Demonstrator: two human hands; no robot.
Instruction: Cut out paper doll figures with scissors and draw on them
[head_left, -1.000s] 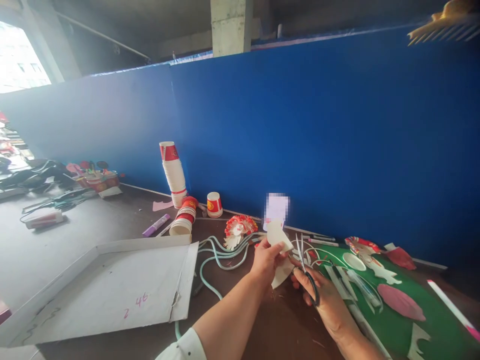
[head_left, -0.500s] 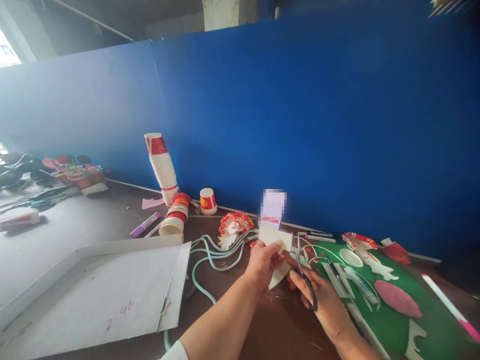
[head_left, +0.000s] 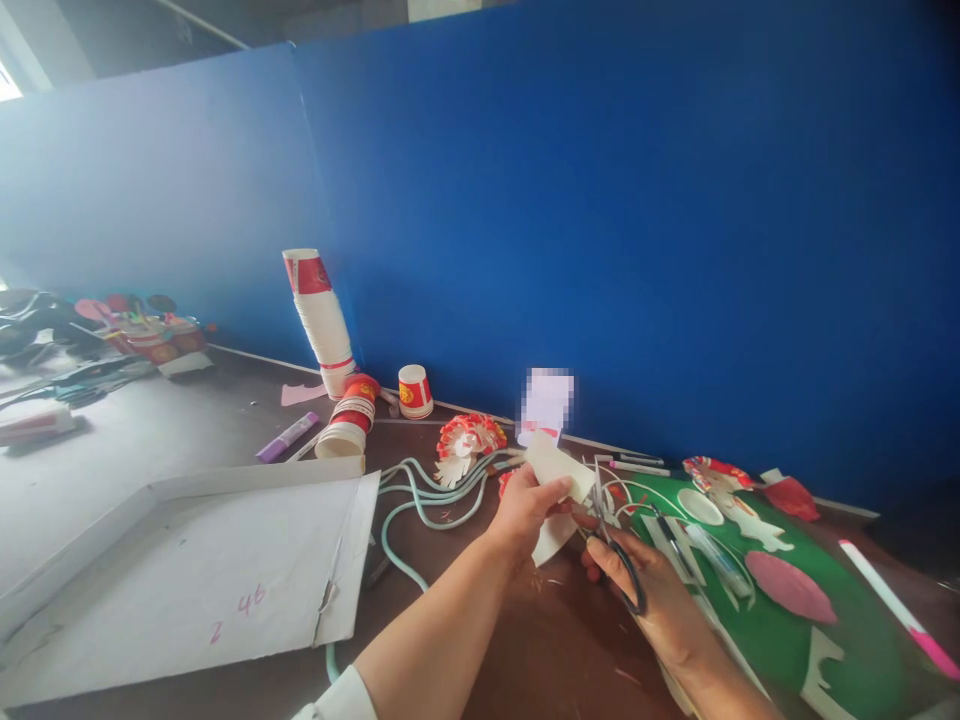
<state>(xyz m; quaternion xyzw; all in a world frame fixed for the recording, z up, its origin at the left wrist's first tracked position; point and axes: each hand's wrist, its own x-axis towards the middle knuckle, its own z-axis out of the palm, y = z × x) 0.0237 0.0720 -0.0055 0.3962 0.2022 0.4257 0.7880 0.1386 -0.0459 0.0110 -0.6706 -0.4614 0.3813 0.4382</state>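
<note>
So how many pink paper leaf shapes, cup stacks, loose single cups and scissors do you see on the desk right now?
Pink paper leaf shapes on the green sheet: 1
Red-and-white paper cup stacks: 2, one upright, one lying on its side
Single red-and-white paper cup: 1
Black-handled scissors: 1, held in the right hand
Total: 5

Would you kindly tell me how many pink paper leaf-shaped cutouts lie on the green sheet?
1: the pink paper leaf-shaped cutout lies flat on the green sheet, to the right of the right hand holding the scissors. Others may be hidden.
</note>
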